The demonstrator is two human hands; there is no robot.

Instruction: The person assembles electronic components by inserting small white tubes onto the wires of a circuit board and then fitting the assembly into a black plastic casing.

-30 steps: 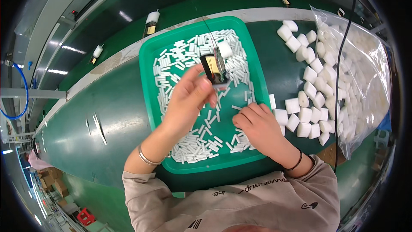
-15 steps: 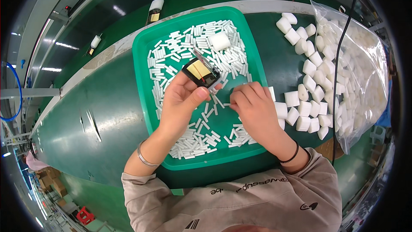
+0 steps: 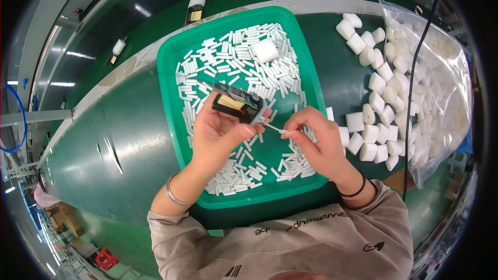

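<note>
- Lifting clear of the green tray [image 3: 174, 124], the left hand [image 3: 220, 132] now holds the small dark module [image 3: 237, 103] above the white strips [image 3: 236, 52].
- Right hand [image 3: 316, 142], a second ago down among them, pinches one white strip [image 3: 274, 127] at the module's right edge, so fitting looks under way.

Tray [image 3: 171, 72] at centre on the table [image 3: 114, 140], holding sticks [image 3: 233, 52] and 1 foam block [image 3: 265, 50]; loose foam blocks [image 3: 371, 103] to its right, bag [image 3: 441, 83] farther right.

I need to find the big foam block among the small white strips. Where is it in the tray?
In the head view, the white foam block lies in the green tray's far right part, on the small white strips, beyond both hands.
</note>
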